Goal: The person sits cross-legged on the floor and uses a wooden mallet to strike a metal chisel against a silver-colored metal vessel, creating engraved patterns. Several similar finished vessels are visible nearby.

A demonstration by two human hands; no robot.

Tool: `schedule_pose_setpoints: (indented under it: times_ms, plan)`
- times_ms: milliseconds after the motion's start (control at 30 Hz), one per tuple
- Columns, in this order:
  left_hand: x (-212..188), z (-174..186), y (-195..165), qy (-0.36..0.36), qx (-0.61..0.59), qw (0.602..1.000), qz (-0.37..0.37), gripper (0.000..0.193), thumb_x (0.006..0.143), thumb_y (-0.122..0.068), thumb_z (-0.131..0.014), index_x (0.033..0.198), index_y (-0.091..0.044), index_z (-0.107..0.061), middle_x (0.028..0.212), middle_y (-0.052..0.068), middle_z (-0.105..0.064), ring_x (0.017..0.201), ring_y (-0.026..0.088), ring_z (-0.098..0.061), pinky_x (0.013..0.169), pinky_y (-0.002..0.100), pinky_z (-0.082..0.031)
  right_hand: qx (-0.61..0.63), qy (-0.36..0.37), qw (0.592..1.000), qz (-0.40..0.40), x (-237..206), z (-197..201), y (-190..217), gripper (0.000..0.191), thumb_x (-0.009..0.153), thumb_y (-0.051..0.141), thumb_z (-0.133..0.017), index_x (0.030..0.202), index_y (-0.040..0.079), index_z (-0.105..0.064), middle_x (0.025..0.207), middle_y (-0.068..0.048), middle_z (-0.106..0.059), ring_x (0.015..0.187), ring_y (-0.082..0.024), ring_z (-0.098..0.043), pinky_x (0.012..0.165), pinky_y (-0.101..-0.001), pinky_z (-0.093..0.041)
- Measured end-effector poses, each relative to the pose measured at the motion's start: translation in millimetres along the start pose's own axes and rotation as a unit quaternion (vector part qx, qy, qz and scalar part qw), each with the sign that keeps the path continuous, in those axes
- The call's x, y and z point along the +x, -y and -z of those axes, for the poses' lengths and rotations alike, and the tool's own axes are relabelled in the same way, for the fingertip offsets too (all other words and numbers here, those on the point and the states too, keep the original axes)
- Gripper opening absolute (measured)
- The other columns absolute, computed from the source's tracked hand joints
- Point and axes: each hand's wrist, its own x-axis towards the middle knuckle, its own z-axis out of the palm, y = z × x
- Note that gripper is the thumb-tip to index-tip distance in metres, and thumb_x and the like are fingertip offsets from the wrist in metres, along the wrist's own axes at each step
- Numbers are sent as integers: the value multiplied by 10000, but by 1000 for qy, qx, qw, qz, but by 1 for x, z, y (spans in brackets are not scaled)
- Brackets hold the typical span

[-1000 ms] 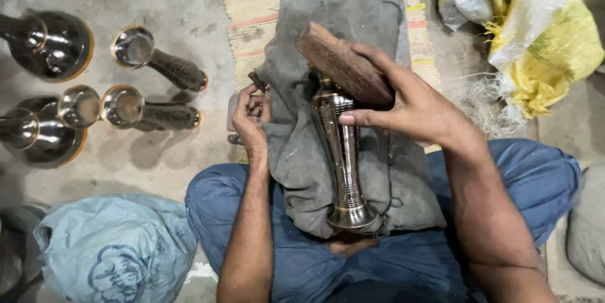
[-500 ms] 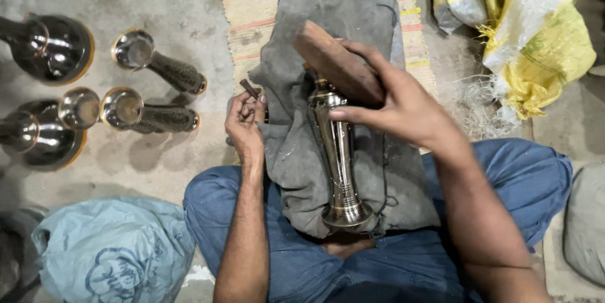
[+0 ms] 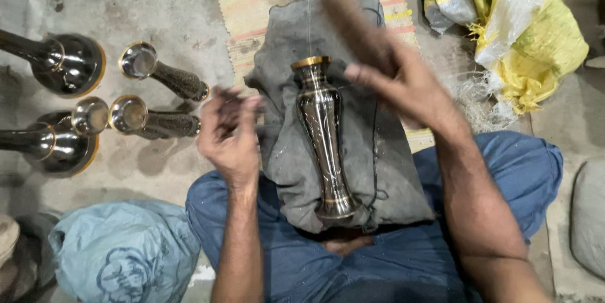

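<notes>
Head view shows a metal vase (image 3: 324, 139) lying on a grey cloth (image 3: 290, 44) across the person's lap. Right hand (image 3: 403, 82) grips a blurred brown wooden block (image 3: 353, 22) just beyond the vase's far rim; left hand (image 3: 232, 133), left of the vase, pinches a small dark tool (image 3: 228, 93).

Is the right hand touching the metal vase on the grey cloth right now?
Apart. In the head view the right hand, blurred and gripping a brown block, sits up and to the side of the vase, with grey cloth showing between them.
</notes>
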Motion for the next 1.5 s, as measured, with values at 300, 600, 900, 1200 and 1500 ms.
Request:
schedule_pose_setpoints:
  times_ms: [300,600,900,1200,1500]
  plan:
    - [39,-50,-81,325,121,937,-49,386,915,-176,-822,1264,-72,-695,981,60,-795,782,117,-754,682,273,-600,-154,-203,947,197,-13,21,-17,436,901,67,-787,1299,40,-614,1141,-200,-684,1032,-384,-703,846,-472,-561]
    - [50,-53,-86,368,151,914,-83,367,935,-203,-801,1261,-63,-705,1076,104,-789,841,177,-764,727,316,-603,-49,-247,949,188,-4,22,-27,320,994,88,-818,1254,23,-644,1032,-83,-735,902,-231,-724,808,-383,-578]
    - [49,-53,-88,384,171,905,-67,355,927,-172,-798,1247,-47,-712,1027,117,-791,830,187,-766,721,333,-603,-36,-176,961,211,-13,33,-20,326,917,77,-780,1160,-15,-583,906,-83,-688,847,-183,-686,710,-368,-565]
    - [47,-49,-88,400,175,897,-72,307,937,-194,-789,1203,-54,-727,993,106,-787,881,185,-788,734,338,-618,-134,-189,948,220,-17,32,-22,260,999,128,-807,1126,37,-599,875,-77,-667,842,-190,-667,741,-410,-546]
    - [47,-48,-91,394,130,905,-98,334,946,-171,-778,1243,-38,-704,1065,124,-781,909,191,-778,759,327,-620,-49,-185,958,215,-19,32,-11,296,977,99,-802,1172,18,-595,929,-70,-671,855,-211,-669,770,-405,-531]
